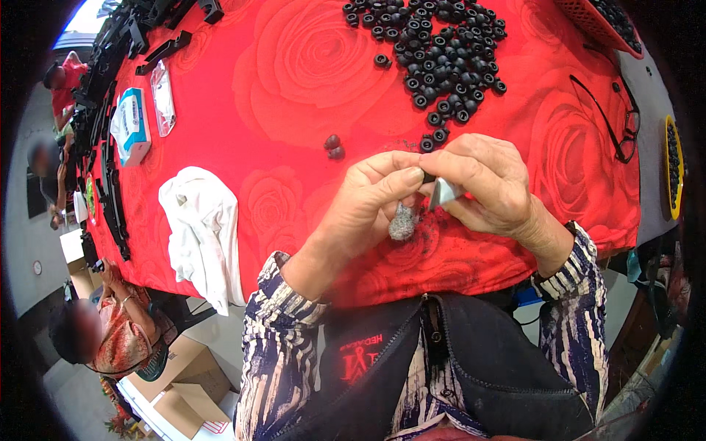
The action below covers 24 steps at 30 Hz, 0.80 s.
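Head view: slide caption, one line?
Left hand and right hand hold a black part and grey blade-like tool over a red rose-patterned tablecloth, near black caps.

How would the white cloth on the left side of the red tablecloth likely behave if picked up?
The white cloth is probably floppy: it lies in loose creases. It looks fairly thin, so it is likely light for its size. Its near end reaches past the edge of the red tablecloth, so a push that way might make it slip off.

On table (294, 95): cloth (202, 235) left, parts pile (448, 59) far centre, eyeglasses (631, 123) right.
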{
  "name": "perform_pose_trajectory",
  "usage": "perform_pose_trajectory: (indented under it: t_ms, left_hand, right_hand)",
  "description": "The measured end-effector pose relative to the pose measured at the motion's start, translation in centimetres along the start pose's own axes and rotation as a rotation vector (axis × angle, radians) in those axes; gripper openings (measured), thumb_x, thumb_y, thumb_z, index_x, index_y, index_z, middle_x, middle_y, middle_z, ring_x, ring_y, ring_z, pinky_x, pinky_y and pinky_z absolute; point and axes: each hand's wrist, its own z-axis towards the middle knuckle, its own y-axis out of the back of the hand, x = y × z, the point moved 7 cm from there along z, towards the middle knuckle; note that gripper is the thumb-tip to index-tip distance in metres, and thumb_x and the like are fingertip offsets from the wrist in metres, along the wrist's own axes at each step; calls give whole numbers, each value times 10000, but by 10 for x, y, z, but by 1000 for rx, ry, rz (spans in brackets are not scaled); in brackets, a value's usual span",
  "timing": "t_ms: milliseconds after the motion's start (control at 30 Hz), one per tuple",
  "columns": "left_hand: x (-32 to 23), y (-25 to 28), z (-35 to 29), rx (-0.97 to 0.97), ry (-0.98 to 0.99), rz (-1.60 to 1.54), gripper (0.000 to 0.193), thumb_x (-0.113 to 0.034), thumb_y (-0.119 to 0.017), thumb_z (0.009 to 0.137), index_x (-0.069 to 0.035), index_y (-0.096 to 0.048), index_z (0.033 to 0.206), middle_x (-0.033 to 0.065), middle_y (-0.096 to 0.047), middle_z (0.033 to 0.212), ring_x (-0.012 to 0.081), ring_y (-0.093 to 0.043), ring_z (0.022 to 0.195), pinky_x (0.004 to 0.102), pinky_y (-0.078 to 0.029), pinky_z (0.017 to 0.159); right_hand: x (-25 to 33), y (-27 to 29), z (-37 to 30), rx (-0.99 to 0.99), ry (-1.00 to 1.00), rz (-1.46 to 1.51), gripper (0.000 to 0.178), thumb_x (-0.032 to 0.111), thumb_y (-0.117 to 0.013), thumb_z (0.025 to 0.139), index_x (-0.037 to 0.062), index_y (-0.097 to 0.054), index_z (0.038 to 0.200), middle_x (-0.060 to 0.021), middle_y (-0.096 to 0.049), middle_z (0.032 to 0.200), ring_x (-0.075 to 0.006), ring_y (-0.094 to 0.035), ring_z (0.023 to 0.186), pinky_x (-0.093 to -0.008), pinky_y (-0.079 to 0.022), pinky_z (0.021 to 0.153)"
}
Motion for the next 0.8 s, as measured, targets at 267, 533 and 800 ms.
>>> perform_pose_trajectory:
  t_ms: [267, 533, 800]
  left_hand:
    - [-5, 0, -4, -12, -9, 81, 212, -99, -618, 845, 12, -596, 1024, 41, -624, 873, 69, -519, 700, 193, -427, 642]
    - [-16, -5, -5, 60, -155, 40, 208, -34, -632, 821, 12, -593, 1019, 60, -630, 901, 100, -567, 766, 214, -462, 683]
    - [-22, -3, -8, 3, -229, 129, 232, 33, -639, 796, 16, -588, 1022, 78, -635, 935, 122, -604, 847, 230, -488, 741]
  right_hand:
    - [9, 3, -2, -27, 64, -35, 234, -8, -718, 672, -17, -609, 878, -74, -548, 635, -188, -519, 487, -298, -398, 433]
    - [-9, 5, 0, -43, -119, 96, 276, 0, -664, 662, -20, -561, 918, -108, -573, 747, -216, -513, 560, -313, -402, 471]
    - [-8, 2, -2, -8, -187, 171, 339, -34, -607, 645, -48, -576, 982, -114, -591, 783, -188, -509, 571, -295, -414, 497]
